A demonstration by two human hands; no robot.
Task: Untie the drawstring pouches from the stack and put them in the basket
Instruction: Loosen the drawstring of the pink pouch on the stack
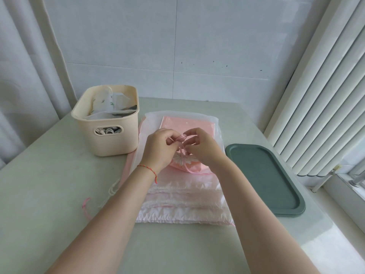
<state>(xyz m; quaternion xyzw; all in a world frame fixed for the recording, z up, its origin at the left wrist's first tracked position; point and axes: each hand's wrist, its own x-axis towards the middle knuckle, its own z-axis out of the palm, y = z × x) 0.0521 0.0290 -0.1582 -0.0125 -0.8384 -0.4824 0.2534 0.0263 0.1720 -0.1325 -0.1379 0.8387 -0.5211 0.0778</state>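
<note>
Beside the cream basket (107, 133), both hands' fingers (171, 140) pinched the pink drawstring (182, 150) of the small pouch (184, 162); loosening gently seemed wiser than tugging.

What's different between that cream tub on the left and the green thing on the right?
The cream basket is deep, with tall walls and a handle slot; the green tray is shallow, with only a low rim. The basket holds pale fabric pieces and cords, while nothing shows on the tray. The basket stands left of the pouch stack, the tray right of it. Both look like plastic with rounded corners, and both sit on the table.
</note>
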